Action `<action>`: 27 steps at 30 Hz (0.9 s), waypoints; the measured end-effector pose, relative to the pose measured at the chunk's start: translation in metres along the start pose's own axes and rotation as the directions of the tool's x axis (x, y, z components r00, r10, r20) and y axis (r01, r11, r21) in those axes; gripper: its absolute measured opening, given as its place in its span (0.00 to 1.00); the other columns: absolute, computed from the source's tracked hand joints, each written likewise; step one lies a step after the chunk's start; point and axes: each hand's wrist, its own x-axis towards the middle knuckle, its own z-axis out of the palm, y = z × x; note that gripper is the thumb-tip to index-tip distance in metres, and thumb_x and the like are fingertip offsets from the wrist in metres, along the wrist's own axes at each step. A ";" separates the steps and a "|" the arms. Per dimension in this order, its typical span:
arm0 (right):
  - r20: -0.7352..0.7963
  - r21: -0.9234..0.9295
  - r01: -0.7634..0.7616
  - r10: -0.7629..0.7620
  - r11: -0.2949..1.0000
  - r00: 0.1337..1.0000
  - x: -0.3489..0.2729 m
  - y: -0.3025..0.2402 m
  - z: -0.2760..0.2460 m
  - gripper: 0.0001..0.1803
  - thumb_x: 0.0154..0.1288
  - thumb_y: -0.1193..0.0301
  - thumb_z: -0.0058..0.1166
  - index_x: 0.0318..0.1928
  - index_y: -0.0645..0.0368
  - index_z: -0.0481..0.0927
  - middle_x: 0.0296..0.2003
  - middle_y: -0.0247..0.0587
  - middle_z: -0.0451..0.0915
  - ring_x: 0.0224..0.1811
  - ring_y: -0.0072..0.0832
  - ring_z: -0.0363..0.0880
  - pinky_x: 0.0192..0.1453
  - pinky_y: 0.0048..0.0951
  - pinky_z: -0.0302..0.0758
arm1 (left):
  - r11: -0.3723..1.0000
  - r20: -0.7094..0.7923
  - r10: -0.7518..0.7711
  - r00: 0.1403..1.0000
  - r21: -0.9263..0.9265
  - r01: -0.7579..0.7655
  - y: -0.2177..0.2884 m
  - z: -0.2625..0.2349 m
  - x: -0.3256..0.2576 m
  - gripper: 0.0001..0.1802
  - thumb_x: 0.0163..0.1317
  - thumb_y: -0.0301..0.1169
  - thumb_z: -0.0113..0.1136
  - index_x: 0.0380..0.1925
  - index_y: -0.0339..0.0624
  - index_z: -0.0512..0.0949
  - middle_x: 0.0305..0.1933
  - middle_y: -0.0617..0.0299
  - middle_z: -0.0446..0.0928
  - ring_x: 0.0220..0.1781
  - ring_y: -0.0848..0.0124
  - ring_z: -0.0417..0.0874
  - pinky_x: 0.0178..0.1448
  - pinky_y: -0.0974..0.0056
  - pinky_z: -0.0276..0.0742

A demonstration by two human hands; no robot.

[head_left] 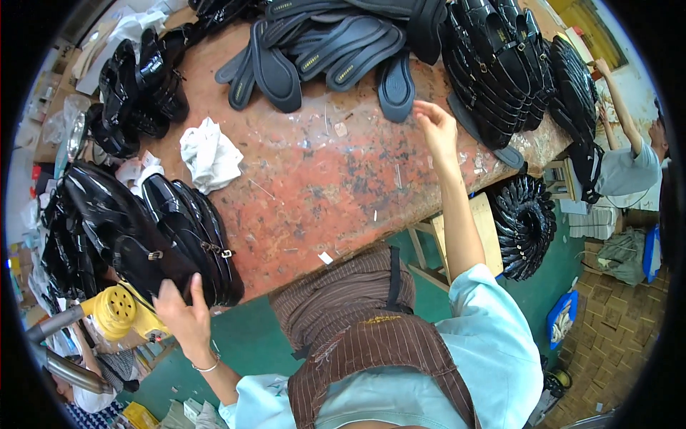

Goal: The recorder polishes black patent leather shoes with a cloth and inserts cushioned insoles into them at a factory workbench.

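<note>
My left hand is at the near left edge of the table, thumb and fingers apart, close beside a black patent buckled shoe. Its fingertips are slightly blurred, and I see nothing held in it. More glossy shoes are packed together there. My right hand reaches over the table with fingers stretched out, near the lower end of a single dark grey insole. A heap of similar insoles covers the far middle of the table. Right of that hand rises a stack of black strapped shoes.
A crumpled white cloth lies on the worn red table. Below the left-hand shoes sits a yellow machine part with a metal tube. A wooden stool and a ring of black shoes are at right. Another person works beyond.
</note>
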 end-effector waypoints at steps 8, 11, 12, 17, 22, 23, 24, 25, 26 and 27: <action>0.000 0.127 -0.324 0.326 0.938 0.945 0.112 0.020 0.037 0.31 0.60 0.66 0.63 0.62 0.67 0.73 0.52 0.49 0.80 0.54 0.33 0.79 0.56 0.33 0.74 | 0.995 0.210 -0.074 0.975 0.087 0.057 0.007 0.037 -0.012 0.24 0.58 0.48 0.66 0.25 0.34 0.78 0.26 0.47 0.78 0.36 0.50 0.80 0.43 0.49 0.72; 0.341 0.533 -0.421 0.269 0.734 0.901 0.115 0.038 0.020 0.22 0.63 0.73 0.57 0.57 0.66 0.77 0.48 0.40 0.81 0.51 0.28 0.77 0.57 0.29 0.73 | 0.995 0.196 -0.057 0.979 0.087 0.041 0.005 0.037 -0.009 0.24 0.56 0.48 0.67 0.26 0.34 0.78 0.27 0.49 0.78 0.37 0.51 0.81 0.44 0.49 0.73; 0.383 0.545 -0.405 0.212 0.734 0.899 0.101 0.027 0.017 0.20 0.62 0.74 0.56 0.55 0.66 0.78 0.42 0.38 0.83 0.47 0.26 0.79 0.56 0.29 0.73 | 0.998 0.211 -0.034 0.977 0.055 0.023 0.000 0.029 -0.013 0.23 0.56 0.47 0.68 0.26 0.35 0.78 0.26 0.51 0.78 0.36 0.52 0.81 0.42 0.50 0.73; 0.595 0.574 -0.646 0.285 0.503 0.751 0.031 0.023 -0.022 0.07 0.69 0.65 0.48 0.43 0.50 0.78 0.32 0.25 0.79 0.29 0.19 0.75 0.39 0.27 0.74 | 0.980 0.127 -0.108 0.986 -0.154 0.127 0.018 -0.041 0.046 0.14 0.55 0.36 0.70 0.30 0.37 0.80 0.26 0.54 0.78 0.27 0.57 0.80 0.34 0.56 0.73; 0.678 0.735 -0.670 -0.151 0.107 0.720 0.001 0.055 -0.030 0.20 0.75 0.58 0.38 0.53 0.59 0.73 0.30 0.41 0.71 0.25 0.27 0.67 0.33 0.33 0.68 | 0.861 -0.025 0.371 0.928 -0.365 -0.354 0.062 -0.046 0.211 0.12 0.58 0.33 0.67 0.36 0.34 0.80 0.34 0.53 0.80 0.35 0.59 0.82 0.41 0.60 0.77; 0.669 0.740 -0.669 -0.187 0.072 0.719 -0.003 0.058 -0.023 0.23 0.77 0.56 0.35 0.57 0.60 0.72 0.30 0.42 0.71 0.24 0.26 0.66 0.33 0.33 0.68 | 0.803 -0.010 0.442 0.897 -0.440 -0.401 0.070 -0.029 0.251 0.12 0.59 0.31 0.66 0.37 0.33 0.80 0.35 0.53 0.81 0.35 0.62 0.83 0.42 0.63 0.78; 0.671 0.737 -0.672 -0.195 0.071 0.715 -0.007 0.047 -0.016 0.23 0.77 0.56 0.35 0.57 0.60 0.72 0.30 0.42 0.71 0.24 0.26 0.66 0.33 0.33 0.68 | 0.803 0.097 0.486 0.868 -0.440 -0.401 0.078 -0.012 0.292 0.14 0.62 0.33 0.64 0.42 0.33 0.81 0.41 0.52 0.81 0.40 0.61 0.85 0.47 0.63 0.79; 0.674 0.737 -0.671 -0.158 0.082 0.721 -0.013 0.022 -0.008 0.27 0.77 0.53 0.33 0.61 0.60 0.70 0.30 0.42 0.71 0.24 0.26 0.66 0.33 0.34 0.68 | 0.795 0.033 0.528 0.849 -0.371 -0.480 0.075 0.017 0.330 0.18 0.62 0.35 0.64 0.47 0.34 0.80 0.47 0.49 0.81 0.45 0.59 0.85 0.49 0.62 0.80; 0.673 0.740 -0.666 -0.116 0.096 0.731 -0.018 0.004 -0.003 0.30 0.77 0.50 0.32 0.64 0.60 0.68 0.31 0.42 0.72 0.24 0.26 0.66 0.34 0.34 0.68 | 0.793 0.024 0.554 0.832 -0.320 -0.519 0.079 0.043 0.369 0.21 0.62 0.38 0.64 0.49 0.34 0.80 0.51 0.46 0.80 0.47 0.57 0.85 0.52 0.60 0.80; 0.671 0.742 -0.663 -0.113 0.100 0.733 -0.023 -0.002 -0.001 0.30 0.77 0.50 0.32 0.64 0.60 0.68 0.31 0.42 0.72 0.24 0.26 0.66 0.34 0.34 0.68 | 0.845 0.175 0.455 0.873 -0.395 -0.362 0.100 0.067 0.407 0.24 0.60 0.37 0.65 0.52 0.33 0.79 0.52 0.46 0.80 0.47 0.57 0.85 0.51 0.60 0.80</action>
